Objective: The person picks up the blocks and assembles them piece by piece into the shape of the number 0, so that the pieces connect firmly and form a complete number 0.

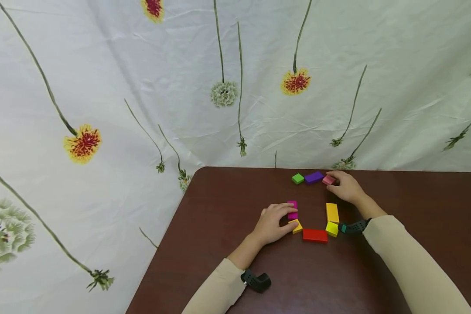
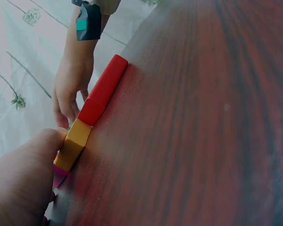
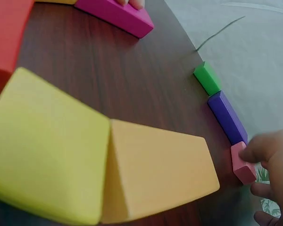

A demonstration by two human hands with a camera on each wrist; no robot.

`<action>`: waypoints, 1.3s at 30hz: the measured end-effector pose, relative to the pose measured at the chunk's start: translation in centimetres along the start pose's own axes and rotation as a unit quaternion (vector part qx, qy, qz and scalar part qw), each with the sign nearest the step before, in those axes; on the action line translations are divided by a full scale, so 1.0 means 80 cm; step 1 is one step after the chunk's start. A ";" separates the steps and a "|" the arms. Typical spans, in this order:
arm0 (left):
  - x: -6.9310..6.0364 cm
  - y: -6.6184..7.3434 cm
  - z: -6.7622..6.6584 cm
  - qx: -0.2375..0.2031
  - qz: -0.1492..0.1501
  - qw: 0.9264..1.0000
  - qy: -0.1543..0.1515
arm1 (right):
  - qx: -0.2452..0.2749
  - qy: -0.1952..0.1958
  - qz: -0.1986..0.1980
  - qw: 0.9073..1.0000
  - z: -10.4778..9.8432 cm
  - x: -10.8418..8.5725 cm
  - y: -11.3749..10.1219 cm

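"Eight blocks lay on the brown table [image 1: 337, 279]. What came nearest?"

"A black wristband [image 1: 256, 281], to the near left of the red block [image 1: 315, 236]. Then came the red block itself, with a yellow block [image 1: 332, 229] just off its right end and a gold block [image 1: 297, 229] just off its left end."

"And the left hand [image 1: 272, 222]?"

"It was left of the red block, its fingers spread. The thumb rested on the gold block, and fingertips touched the magenta block [image 1: 293, 216], beyond the red block's left end."

"What about beyond its right end?"

"An orange block [image 1: 332, 213]. Well past the red block, to its right, was the right hand [image 1: 345, 187], a pink block [image 1: 328, 180] pinched between thumb and fingertip."

"Anything else out there?"

"A purple block [image 1: 314, 177] straight beyond the red block, and a green block [image 1: 298, 178] beyond it to the left. Flowered cloth [image 1: 200, 131] hung farthest behind the red block."
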State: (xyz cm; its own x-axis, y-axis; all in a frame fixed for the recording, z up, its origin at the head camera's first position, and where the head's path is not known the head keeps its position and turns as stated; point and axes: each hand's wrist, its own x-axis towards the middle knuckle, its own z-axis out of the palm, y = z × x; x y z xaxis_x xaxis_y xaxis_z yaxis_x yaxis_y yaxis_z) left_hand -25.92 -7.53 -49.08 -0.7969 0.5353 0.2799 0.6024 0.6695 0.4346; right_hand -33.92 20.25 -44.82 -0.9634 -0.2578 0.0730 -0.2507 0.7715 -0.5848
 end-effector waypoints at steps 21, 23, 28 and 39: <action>0.000 0.001 0.001 -0.001 -0.002 1.000 -0.002 | -0.141 -0.009 -0.030 0.990 -0.003 0.005 0.012; 0.000 0.001 0.001 -0.002 -0.004 1.000 -0.004 | -0.140 -0.009 -0.030 0.990 -0.005 0.003 0.012; 0.000 -0.001 0.003 -0.003 -0.006 1.000 -0.005 | -0.114 -0.001 -0.019 0.993 -0.006 -0.003 0.014; -0.001 -0.003 0.003 -0.002 -0.001 1.000 0.000 | -0.049 0.022 -0.056 0.997 -0.011 -0.015 0.008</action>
State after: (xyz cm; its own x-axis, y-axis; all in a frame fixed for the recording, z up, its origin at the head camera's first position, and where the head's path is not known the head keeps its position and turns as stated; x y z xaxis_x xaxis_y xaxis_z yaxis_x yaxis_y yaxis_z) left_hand -26.02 -7.59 -49.40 -0.7978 0.5342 0.2797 0.6011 0.6680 0.4387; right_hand -32.99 21.60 -44.59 -0.9317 -0.3212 0.1694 -0.3624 0.7935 -0.4889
